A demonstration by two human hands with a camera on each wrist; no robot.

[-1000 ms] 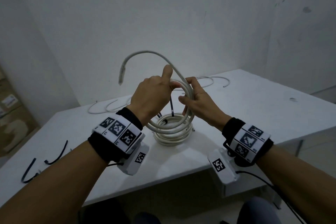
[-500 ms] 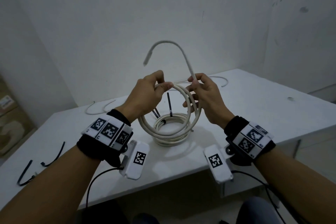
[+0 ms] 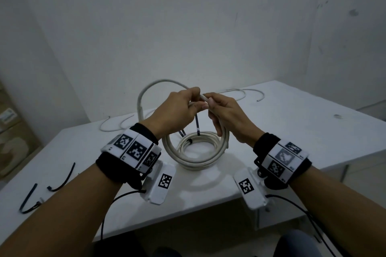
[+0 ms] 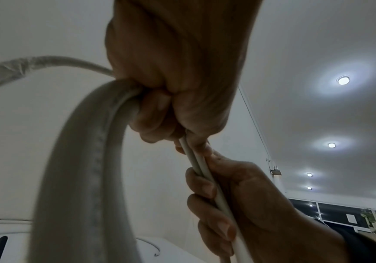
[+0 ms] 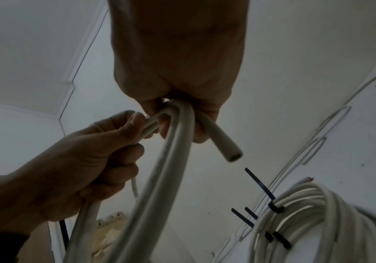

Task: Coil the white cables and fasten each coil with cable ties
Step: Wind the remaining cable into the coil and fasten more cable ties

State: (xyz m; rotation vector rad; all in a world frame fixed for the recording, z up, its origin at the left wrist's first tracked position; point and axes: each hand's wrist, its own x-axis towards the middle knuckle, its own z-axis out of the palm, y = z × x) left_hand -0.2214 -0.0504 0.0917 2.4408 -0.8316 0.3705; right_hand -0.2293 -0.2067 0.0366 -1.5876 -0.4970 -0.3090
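Observation:
Both hands hold a thick white cable (image 3: 168, 148) raised over the white table (image 3: 292, 131). The loops hang down as a coil between my wrists. My left hand (image 3: 194, 104) grips the top of the loops, fingers curled round them (image 4: 158, 113). My right hand (image 3: 211, 106) grips the same bundle just beside it (image 5: 178, 115). The cable's free end (image 3: 140, 108) arcs up and over to the left. A short cut end (image 5: 232, 154) sticks out past my right fingers. Under the hands a finished white coil (image 3: 206, 135) lies on the table, bound with black cable ties (image 3: 196, 125).
Loose white cable pieces lie along the table's back edge (image 3: 112, 126) and at the far right (image 3: 246, 94). Two spare black cable ties (image 3: 62, 179) (image 3: 27, 200) lie at the front left. A cardboard box (image 3: 12, 131) stands left of the table.
The free cable end has swung from high above the hands over to the left and down. Both hands have come together at the top of the loops.

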